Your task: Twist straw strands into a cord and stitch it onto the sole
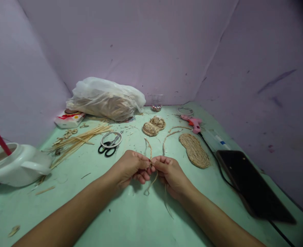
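Observation:
My left hand (pixel 137 167) and my right hand (pixel 170 171) meet above the middle of the table, fingertips pinched together. Between them they grip a thin twisted straw cord (pixel 150 147). One end of it rises past the fingertips, and loose strands hang below toward me. The exact spot they pinch is hidden by the fingers. Just beyond the right hand, another cord (pixel 169 136) curves over the table. Farther back lies a coiled straw piece (pixel 154 126) with two rounded lobes. A flat, sole-shaped woven piece (pixel 194 151) rests to the right.
Black-handled scissors (pixel 107 149) and a tape roll (pixel 103 138) lie left, near loose straw strips (pixel 82 139). A white pot (pixel 23 171) stands far left. Behind are a plastic bag (pixel 105 97) and bead jar (pixel 156 107). A pink glue gun (pixel 192 122) and phone (pixel 254 185) occupy the right.

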Available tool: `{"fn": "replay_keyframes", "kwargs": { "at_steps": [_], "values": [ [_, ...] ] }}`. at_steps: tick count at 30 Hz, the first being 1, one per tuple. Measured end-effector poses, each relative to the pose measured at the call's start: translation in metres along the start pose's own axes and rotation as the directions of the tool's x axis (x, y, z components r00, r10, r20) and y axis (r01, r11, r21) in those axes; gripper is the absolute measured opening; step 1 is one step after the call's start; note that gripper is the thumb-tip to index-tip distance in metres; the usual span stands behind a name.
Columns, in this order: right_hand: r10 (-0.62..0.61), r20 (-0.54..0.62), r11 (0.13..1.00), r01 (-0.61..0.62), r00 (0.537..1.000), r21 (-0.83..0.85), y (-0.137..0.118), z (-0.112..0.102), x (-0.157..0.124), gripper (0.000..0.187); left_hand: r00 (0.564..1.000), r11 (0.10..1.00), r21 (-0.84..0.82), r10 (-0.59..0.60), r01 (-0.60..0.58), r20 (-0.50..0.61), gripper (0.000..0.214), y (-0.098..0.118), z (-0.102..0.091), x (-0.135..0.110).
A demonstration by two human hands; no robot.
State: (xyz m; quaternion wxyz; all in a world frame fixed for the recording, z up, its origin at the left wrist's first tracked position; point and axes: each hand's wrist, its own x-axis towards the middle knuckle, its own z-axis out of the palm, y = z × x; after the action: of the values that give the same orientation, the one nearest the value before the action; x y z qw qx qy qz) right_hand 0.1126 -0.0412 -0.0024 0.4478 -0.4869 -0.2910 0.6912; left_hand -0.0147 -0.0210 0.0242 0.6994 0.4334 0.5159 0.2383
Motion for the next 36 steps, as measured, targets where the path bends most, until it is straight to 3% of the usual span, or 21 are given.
{"fn": "replay_keyframes", "kwargs": {
  "at_steps": [8, 15, 18, 21, 26, 31, 36],
  "values": [
    [0.045, 0.076, 0.999, -0.043, 0.996, -0.030, -0.002, -0.003, -0.001, 0.017, 0.992, 0.998, 0.016, -0.058, 0.056, 0.116, 0.011, -0.002, -0.018, 0.009],
    [0.104, 0.099, 0.993, -0.108, 0.990, 0.045, -0.003, -0.004, -0.002, 0.016, 0.997, 0.996, 0.073, 0.039, -0.043, 0.059, 0.015, -0.006, -0.016, 0.011],
    [0.058, 0.028, 0.998, -0.057, 0.998, -0.040, -0.002, -0.003, -0.002, 0.013, 0.995, 0.987, 0.119, 0.104, -0.104, 0.006, 0.014, -0.007, -0.012, 0.009],
    [-0.072, -0.033, 0.982, 0.065, 0.997, -0.177, 0.001, -0.003, 0.000, 0.012, 0.983, 0.963, 0.202, 0.186, -0.179, -0.013, 0.015, -0.007, -0.008, 0.007],
    [-0.265, -0.033, 0.908, 0.238, 0.964, -0.345, 0.004, -0.006, 0.004, 0.012, 0.967, 0.939, 0.263, 0.246, -0.221, -0.065, 0.013, -0.009, -0.003, 0.007],
    [-0.305, -0.015, 0.832, 0.259, 0.952, -0.491, 0.004, -0.012, 0.006, 0.012, 0.951, 0.950, 0.223, 0.260, -0.220, -0.165, 0.008, -0.018, -0.001, 0.013],
    [-0.265, -0.036, 0.780, 0.192, 0.964, -0.596, -0.002, -0.013, 0.004, 0.012, 0.919, 0.944, 0.227, 0.295, -0.239, -0.260, 0.010, -0.025, 0.001, 0.017]
  ]
}}
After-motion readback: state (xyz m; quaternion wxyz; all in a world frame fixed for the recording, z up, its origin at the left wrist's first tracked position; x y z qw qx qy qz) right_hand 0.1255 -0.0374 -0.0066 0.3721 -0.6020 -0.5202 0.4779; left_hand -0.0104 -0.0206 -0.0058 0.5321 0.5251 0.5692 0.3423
